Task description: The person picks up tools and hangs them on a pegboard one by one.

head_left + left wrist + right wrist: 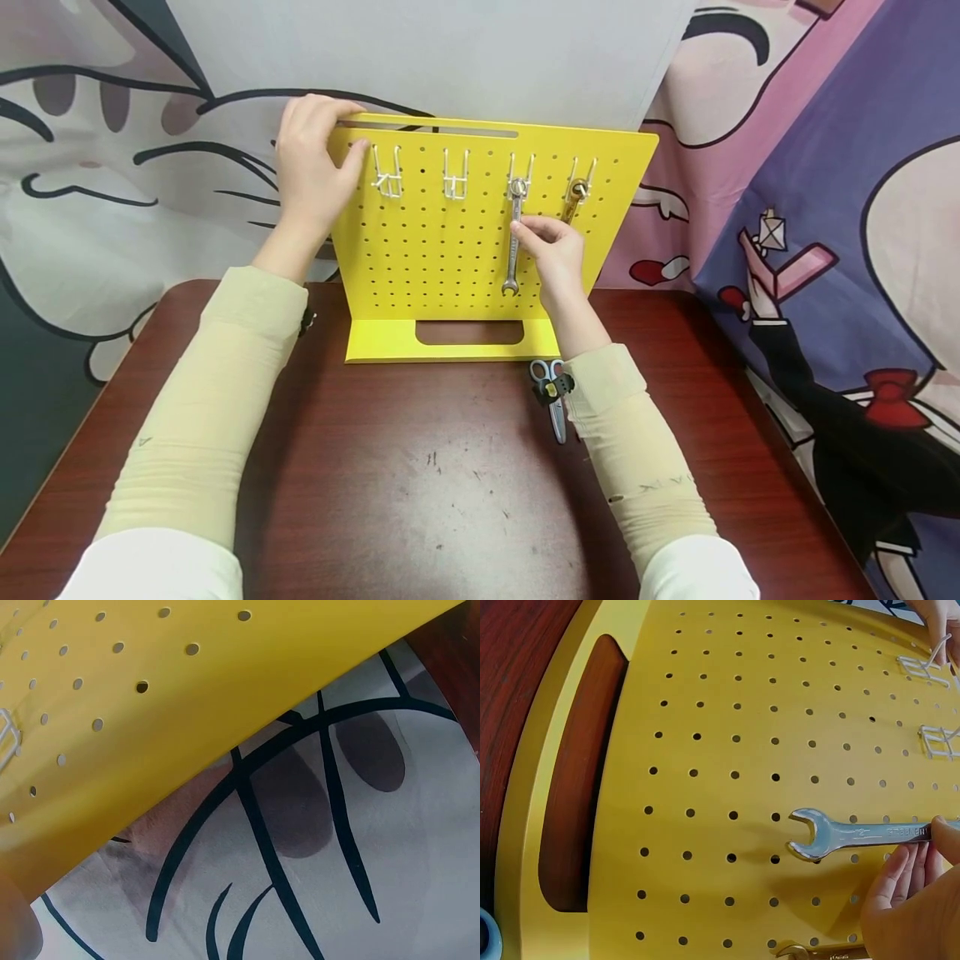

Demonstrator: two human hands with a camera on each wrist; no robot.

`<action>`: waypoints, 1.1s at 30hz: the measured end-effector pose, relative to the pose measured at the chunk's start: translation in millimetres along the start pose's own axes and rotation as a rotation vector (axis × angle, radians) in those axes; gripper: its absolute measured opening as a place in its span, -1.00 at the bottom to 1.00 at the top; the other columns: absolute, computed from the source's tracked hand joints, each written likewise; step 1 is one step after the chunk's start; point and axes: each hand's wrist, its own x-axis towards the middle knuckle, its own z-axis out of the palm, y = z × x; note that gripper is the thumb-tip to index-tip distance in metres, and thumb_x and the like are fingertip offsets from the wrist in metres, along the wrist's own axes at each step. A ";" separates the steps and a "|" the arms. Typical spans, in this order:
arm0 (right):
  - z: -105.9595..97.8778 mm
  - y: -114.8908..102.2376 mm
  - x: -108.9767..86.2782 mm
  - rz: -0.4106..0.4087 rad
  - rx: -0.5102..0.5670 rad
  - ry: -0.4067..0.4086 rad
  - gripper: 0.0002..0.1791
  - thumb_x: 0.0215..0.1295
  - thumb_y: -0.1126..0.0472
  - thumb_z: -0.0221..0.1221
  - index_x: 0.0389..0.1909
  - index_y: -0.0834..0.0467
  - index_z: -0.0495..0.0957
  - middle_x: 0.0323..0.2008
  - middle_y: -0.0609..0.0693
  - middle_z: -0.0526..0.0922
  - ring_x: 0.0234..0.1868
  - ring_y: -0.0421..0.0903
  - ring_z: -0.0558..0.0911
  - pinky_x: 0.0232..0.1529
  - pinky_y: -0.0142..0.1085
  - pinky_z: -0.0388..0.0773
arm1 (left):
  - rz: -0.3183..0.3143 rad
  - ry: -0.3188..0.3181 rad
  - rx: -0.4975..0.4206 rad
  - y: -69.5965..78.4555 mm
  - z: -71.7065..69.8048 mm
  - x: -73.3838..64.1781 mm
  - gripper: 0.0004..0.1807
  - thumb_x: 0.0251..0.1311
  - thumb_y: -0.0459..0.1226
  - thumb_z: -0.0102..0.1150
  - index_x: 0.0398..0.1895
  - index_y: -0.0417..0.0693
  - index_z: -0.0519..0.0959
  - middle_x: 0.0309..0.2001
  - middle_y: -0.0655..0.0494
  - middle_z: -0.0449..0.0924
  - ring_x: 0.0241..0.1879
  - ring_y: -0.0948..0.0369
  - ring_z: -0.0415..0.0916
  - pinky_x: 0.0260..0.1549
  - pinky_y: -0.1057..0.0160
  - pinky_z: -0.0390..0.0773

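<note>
A yellow pegboard (pixel 450 250) stands upright on the table, with several white wire hooks along its upper part. My left hand (pixel 311 154) grips its upper left corner, thumb on the front face; only a thumb tip (pixel 16 922) shows in the left wrist view. My right hand (pixel 552 250) pinches the shank of a silver combination wrench (pixel 513 242), whose ring end is at the third hook and open end points down. In the right wrist view the wrench (pixel 817 835) lies across the board's holes. A second, darker wrench (pixel 576 196) hangs from the rightmost hook, partly behind my right hand.
Blue-handled scissors (pixel 557 417) lie on the dark red table (pixel 390 467) beside my right forearm, partly covered by a small black item at the wrist. Two hooks on the left, including the wire hook (pixel 455 179), hold nothing. Printed cloth (pixel 795 208) hangs behind and to the right.
</note>
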 end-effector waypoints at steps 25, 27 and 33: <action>-10.1 6.5 -9.8 0.047 -0.076 -0.089 -0.63 0.42 0.33 0.33 0.20 0.36 0.67 -0.27 -0.33 0.73 -0.14 -0.34 0.68 0.08 -0.43 0.62 | 0.010 0.001 0.002 0.3 -0.9 -0.7 -0.71 0.39 -0.35 0.30 0.13 -0.14 0.72 0.11 -0.08 0.72 0.24 -0.01 0.50 0.40 0.17 0.36; -13.5 6.5 -13.6 0.042 -0.105 -0.108 -0.62 0.42 0.31 0.33 0.20 0.34 0.67 -0.27 -0.35 0.73 -0.13 -0.34 0.68 0.06 -0.45 0.60 | 0.011 0.003 0.001 0.6 -0.8 -0.3 -0.72 0.39 -0.35 0.31 0.13 -0.13 0.72 0.11 -0.07 0.72 0.24 -0.01 0.50 0.40 0.17 0.36; -25.9 9.6 -29.9 0.059 -0.144 -0.188 -0.59 0.43 0.30 0.32 0.23 0.37 0.64 -0.24 -0.35 0.75 -0.12 -0.36 0.70 0.11 -0.44 0.61 | 0.011 0.007 -0.001 0.1 0.1 -0.3 -0.71 0.38 -0.35 0.31 0.13 -0.13 0.72 0.12 -0.06 0.73 0.25 0.00 0.50 0.41 0.17 0.35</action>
